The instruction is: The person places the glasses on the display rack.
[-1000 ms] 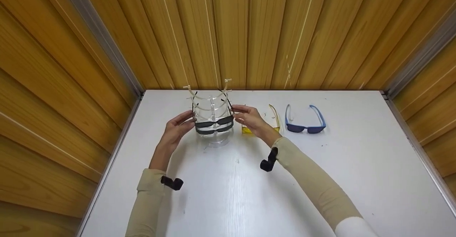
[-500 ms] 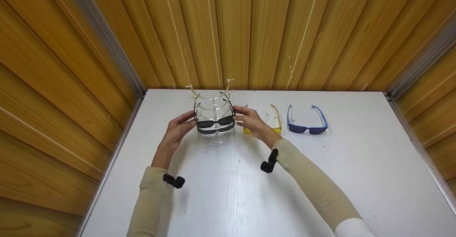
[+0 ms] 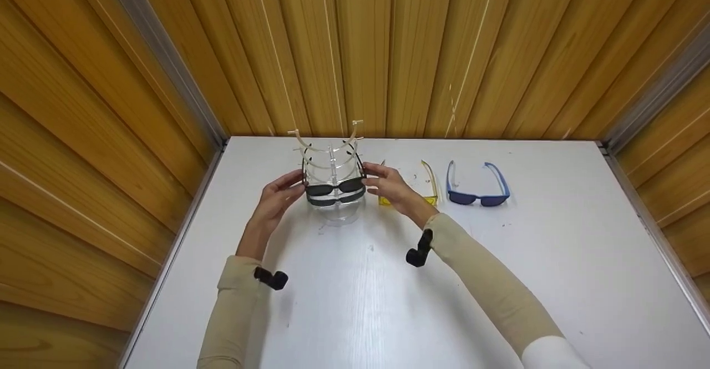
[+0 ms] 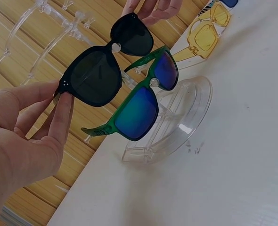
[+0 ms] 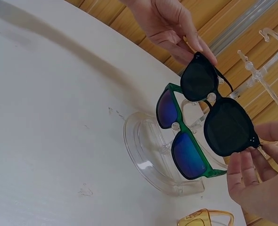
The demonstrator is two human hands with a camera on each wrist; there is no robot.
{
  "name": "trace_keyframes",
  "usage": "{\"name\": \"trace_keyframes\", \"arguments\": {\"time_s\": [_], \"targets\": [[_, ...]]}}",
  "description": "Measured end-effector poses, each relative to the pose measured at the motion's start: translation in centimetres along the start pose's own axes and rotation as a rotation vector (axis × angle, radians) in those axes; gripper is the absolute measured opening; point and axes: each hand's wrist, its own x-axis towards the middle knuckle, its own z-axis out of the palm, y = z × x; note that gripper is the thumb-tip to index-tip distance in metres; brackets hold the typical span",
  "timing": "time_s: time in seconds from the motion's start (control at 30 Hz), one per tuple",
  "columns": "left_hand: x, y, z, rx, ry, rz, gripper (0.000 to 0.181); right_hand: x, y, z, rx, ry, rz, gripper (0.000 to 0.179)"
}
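Note:
Black sunglasses (image 4: 94, 77) sit level on a clear display stand (image 3: 333, 161), held by both hands at the two outer ends of the frame. My left hand (image 3: 273, 202) pinches the left hinge corner between thumb and fingers. On the opposite corner, my right hand (image 3: 392, 186) grips with fingertips around the hinge. Just below hangs a green-framed pair of sunglasses (image 4: 136, 113) with blue mirrored lenses, on a lower tier of the stand. Both pairs rest at the stand's small nose pegs. Bare curved arms rise above them.
Yellow glasses (image 3: 427, 201) lie on the white table (image 3: 355, 302) just right of the stand, partly hidden behind my right hand. Farther right are blue-framed sunglasses (image 3: 478, 198) with temples unfolded. Wood-patterned walls (image 3: 416, 52) enclose the table at the back and sides.
Both hands keep their hold on the black sunglasses, which have come slightly closer to the green pair below. The head view has shifted a little.

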Motion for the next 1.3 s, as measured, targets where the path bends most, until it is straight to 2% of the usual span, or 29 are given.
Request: {"name": "trace_keyframes", "arguments": {"time_s": [0.23,0.4,0.53,0.7,0.93,1.2,1.3], "targets": [[0.4,0.1,0.2,-0.001,0.010,-0.004,0.052,0.0,-0.4,-0.4,0.025,0.001,-0.012,0.057],[0.5,0.3,0.2,-0.026,0.003,0.006,0.055,-0.3,-0.8,-1.2,-0.007,0.014,0.001,0.058],[0.0,0.2,-0.2,-0.032,0.018,0.007,0.052,-0.8,-0.6,-2.5,-0.019,0.024,0.018,0.058],[-1.3,-0.1,-0.9,0.002,0.033,-0.004,0.048,-1.9,-0.1,-4.4,-0.029,0.022,0.023,0.056],[-3.1,-1.1,-1.0,0.110,-0.048,-0.028,0.048,-4.4,0.7,-7.2,-0.109,-0.004,0.028,0.052],[-4.3,-1.8,0.4,0.195,-0.154,-0.041,0.049,-6.9,0.6,-9.8,-0.123,-0.005,0.056,0.051],[-4.7,-1.9,1.1,0.198,-0.203,-0.038,0.050,-7.5,0.6,-10.5,-0.134,-0.008,0.065,0.050]]}}
